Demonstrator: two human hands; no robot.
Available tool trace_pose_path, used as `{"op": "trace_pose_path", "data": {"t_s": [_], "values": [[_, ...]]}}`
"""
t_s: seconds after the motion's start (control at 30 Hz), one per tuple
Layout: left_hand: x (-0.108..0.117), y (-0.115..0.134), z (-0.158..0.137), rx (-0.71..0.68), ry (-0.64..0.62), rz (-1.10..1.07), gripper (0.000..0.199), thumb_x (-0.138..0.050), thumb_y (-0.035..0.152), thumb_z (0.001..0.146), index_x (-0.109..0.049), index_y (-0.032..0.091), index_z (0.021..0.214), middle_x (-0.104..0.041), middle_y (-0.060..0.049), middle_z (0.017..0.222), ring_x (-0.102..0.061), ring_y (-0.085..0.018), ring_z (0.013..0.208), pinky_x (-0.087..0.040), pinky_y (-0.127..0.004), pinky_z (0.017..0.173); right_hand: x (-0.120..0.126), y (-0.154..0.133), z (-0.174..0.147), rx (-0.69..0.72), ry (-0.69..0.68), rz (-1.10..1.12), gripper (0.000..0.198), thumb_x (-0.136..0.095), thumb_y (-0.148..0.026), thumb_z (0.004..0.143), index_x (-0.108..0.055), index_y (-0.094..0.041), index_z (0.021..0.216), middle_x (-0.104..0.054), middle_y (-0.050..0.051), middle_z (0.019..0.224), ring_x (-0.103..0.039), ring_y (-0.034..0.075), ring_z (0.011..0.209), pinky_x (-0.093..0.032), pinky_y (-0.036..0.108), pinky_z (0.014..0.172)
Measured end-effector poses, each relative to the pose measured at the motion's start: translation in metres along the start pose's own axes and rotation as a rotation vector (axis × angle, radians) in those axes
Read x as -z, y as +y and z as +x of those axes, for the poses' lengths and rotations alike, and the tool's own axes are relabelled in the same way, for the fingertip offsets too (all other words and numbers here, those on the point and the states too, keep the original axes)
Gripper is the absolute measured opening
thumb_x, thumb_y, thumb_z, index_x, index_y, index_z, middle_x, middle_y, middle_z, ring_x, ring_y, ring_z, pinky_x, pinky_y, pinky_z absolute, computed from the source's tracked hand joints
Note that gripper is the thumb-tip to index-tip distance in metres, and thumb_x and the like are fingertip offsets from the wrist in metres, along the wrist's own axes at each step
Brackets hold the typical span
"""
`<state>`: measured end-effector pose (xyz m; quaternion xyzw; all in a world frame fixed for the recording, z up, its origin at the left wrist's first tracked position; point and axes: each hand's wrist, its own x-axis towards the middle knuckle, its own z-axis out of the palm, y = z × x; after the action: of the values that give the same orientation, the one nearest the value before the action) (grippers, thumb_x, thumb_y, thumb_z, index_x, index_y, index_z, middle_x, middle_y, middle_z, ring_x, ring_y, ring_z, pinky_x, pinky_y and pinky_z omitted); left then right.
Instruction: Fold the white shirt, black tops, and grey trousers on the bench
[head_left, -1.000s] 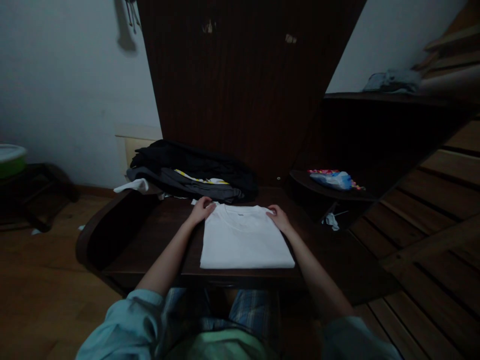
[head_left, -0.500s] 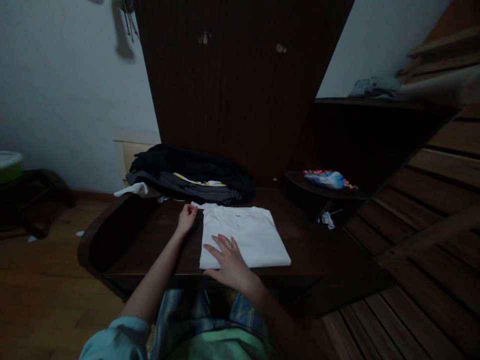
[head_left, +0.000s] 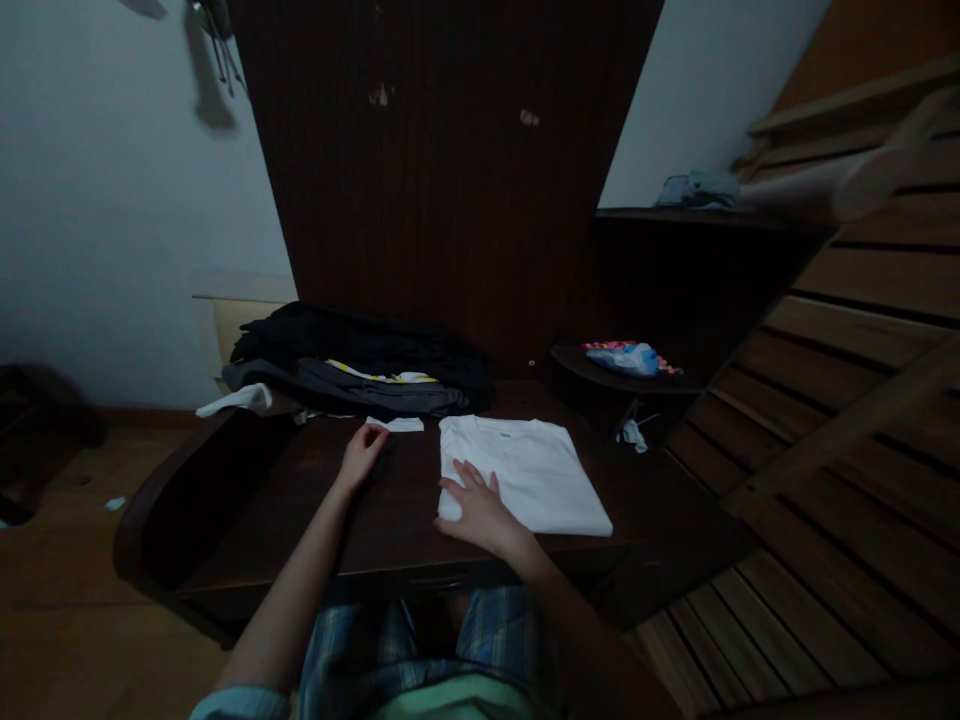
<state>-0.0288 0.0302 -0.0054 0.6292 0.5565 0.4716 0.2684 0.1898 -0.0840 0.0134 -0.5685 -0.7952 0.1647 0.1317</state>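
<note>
A folded white T-shirt (head_left: pixel 551 480) lies flat on the dark wooden desktop, its neckline facing away from me. My right hand (head_left: pixel 480 508) rests on its near left part with the fingers spread. To the left, my left hand (head_left: pixel 361 458) is closed in a pinch at the left end of a narrow white strip (head_left: pixel 405 425), which looks like cloth or paper. That strip lies just in front of the pile of dark clothes (head_left: pixel 360 375), apart from the shirt.
A white cloth (head_left: pixel 240 400) hangs over the desk's curved left side (head_left: pixel 139 520). On the right, a small rounded shelf (head_left: pixel 600 370) holds a blue-and-white plastic bag (head_left: pixel 630 358). Wooden slats (head_left: pixel 847 400) stand beyond it. A tall dark panel (head_left: pixel 442 200) rises behind.
The folded T-shirt has shifted right along the desk, with my right hand on it. A gap has opened between the shirt and the white strip. My view has turned slightly right.
</note>
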Motion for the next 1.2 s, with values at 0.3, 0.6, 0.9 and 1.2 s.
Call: {"op": "trace_pose_path", "data": {"t_s": [0.3,0.6,0.9,1.2], "values": [[-0.002,0.005,0.0,-0.042,-0.017,0.1,0.023,-0.051,0.038,0.068,-0.055,0.018,0.08,-0.059,-0.005,0.088,-0.055,-0.021,0.087,-0.041,-0.035,0.084,0.027,0.053,-0.017,-0.29,0.182,-0.206,0.063,-0.054,-0.043,0.072,-0.037,-0.023,0.13,-0.029,0.01,0.14,-0.021,0.032,0.128,-0.014,0.052,0.1],[-0.001,0.006,0.0,-0.071,-0.053,0.17,0.022,-0.048,0.036,0.069,-0.057,0.018,0.076,-0.06,-0.005,0.087,-0.056,-0.021,0.086,-0.042,-0.035,0.084,0.018,0.084,-0.01,-0.417,0.228,-0.227,0.043,-0.033,-0.03,0.085,-0.038,-0.029,0.128,-0.031,0.001,0.139,-0.019,0.027,0.129,-0.02,0.055,0.097],[-0.004,0.006,0.001,-0.099,-0.097,0.206,0.018,-0.05,0.033,0.068,-0.058,0.018,0.073,-0.062,-0.005,0.085,-0.057,-0.02,0.084,-0.043,-0.032,0.081,0.045,0.137,0.045,-0.377,0.184,-0.173,0.041,-0.031,-0.032,0.087,-0.038,-0.031,0.127,-0.031,0.0,0.139,-0.018,0.023,0.13,-0.017,0.056,0.098],[-0.003,0.005,-0.001,-0.113,-0.102,0.237,0.019,-0.049,0.032,0.069,-0.059,0.017,0.075,-0.062,-0.005,0.082,-0.057,-0.019,0.082,-0.043,-0.031,0.079,0.062,0.155,0.091,-0.345,0.153,-0.133,0.043,-0.037,-0.04,0.084,-0.041,-0.028,0.126,-0.032,0.002,0.139,-0.021,0.025,0.128,-0.016,0.056,0.098]]}}
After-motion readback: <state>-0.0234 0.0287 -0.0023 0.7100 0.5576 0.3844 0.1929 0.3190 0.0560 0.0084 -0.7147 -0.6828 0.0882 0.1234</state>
